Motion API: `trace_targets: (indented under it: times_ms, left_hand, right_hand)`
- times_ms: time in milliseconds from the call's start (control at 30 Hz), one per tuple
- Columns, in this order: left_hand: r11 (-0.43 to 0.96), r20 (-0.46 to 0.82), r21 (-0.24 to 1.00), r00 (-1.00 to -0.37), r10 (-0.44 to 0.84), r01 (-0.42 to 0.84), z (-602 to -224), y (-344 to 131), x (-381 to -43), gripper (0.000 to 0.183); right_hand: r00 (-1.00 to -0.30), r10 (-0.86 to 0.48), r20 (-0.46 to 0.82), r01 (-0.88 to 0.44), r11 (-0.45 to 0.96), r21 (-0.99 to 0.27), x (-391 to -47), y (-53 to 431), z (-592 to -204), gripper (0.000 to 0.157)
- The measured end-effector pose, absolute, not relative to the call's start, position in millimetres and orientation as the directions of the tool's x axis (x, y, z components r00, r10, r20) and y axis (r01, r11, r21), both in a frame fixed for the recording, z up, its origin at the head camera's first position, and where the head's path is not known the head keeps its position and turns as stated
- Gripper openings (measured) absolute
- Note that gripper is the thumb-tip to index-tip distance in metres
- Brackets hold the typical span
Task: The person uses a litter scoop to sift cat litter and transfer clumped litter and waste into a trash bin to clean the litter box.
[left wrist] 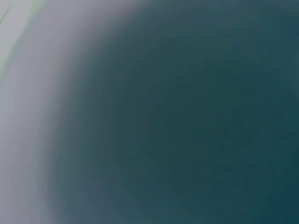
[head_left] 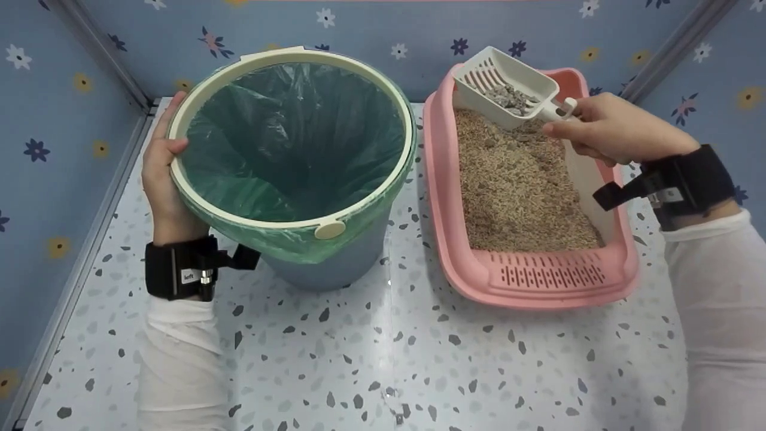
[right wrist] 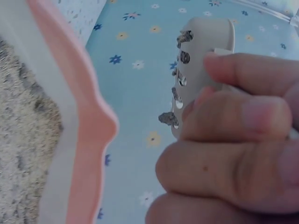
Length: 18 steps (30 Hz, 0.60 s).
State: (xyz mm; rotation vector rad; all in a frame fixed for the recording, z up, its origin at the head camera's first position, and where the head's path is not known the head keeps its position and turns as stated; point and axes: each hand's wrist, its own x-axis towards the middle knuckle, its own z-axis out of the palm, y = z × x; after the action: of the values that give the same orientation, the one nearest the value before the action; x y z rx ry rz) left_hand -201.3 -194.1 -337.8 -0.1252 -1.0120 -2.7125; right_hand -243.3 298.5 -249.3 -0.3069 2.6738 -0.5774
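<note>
Trash can [head_left: 329, 269] sits right by the left hand [head_left: 164, 179], which grips its rim [head_left: 263, 222], probably for steadiness; right hand [head_left: 619, 131] grips the scoop [head_left: 511, 72], litter box [head_left: 444, 191] just below, likely so loose litter [head_left: 520, 185] falls back.

bin rim [head_left: 272, 224]: cream | liner [head_left: 302, 140]: green | scoop [head_left: 491, 105]: white | tray [head_left: 441, 197]: pink | wall [head_left: 368, 30]: blue (flowered)

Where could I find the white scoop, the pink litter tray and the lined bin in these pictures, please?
White scoop [head_left: 492, 109], head view: on its near side wall.
Pink litter tray [head_left: 441, 191], head view: on its left rim.
Lined bin [head_left: 348, 266], head view: on its lower outer wall.
</note>
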Motion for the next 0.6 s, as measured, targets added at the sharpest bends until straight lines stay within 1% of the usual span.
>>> trace_targets:
  times_ms: [100,167,267,400,500,600]
  left_hand:
    - [-0.724,0.168,0.641,-0.967,-0.192,0.255,-338,-194,-201,0.058]
    - [-0.717,0.173,0.647,-0.966,-0.191,0.258,-338,-194,-201,0.058]
    - [-0.712,0.176,0.651,-0.965,-0.192,0.261,-339,-194,-200,0.058]
    - [-0.727,0.175,0.635,-0.965,-0.193,0.261,-339,-194,-200,0.057]
    - [-0.726,0.174,0.636,-0.966,-0.193,0.26,-339,-194,-200,0.057]
    - [-0.725,0.171,0.638,-0.966,-0.196,0.26,-339,-194,-199,0.057]
  right_hand:
    - [-0.896,-0.324,-0.302,-0.179,0.889,-0.422,-243,285,-236,0.046]
    - [-0.892,-0.356,-0.279,-0.22,0.881,-0.42,-243,276,-229,0.041]
    - [-0.88,-0.404,-0.251,-0.282,0.868,-0.409,-242,264,-218,0.038]
    - [-0.855,-0.453,-0.253,-0.357,0.867,-0.347,-240,246,-205,0.041]
    - [-0.842,-0.462,-0.28,-0.387,0.877,-0.285,-241,232,-196,0.046]
    - [-0.838,-0.467,-0.282,-0.405,0.879,-0.253,-245,219,-187,0.049]
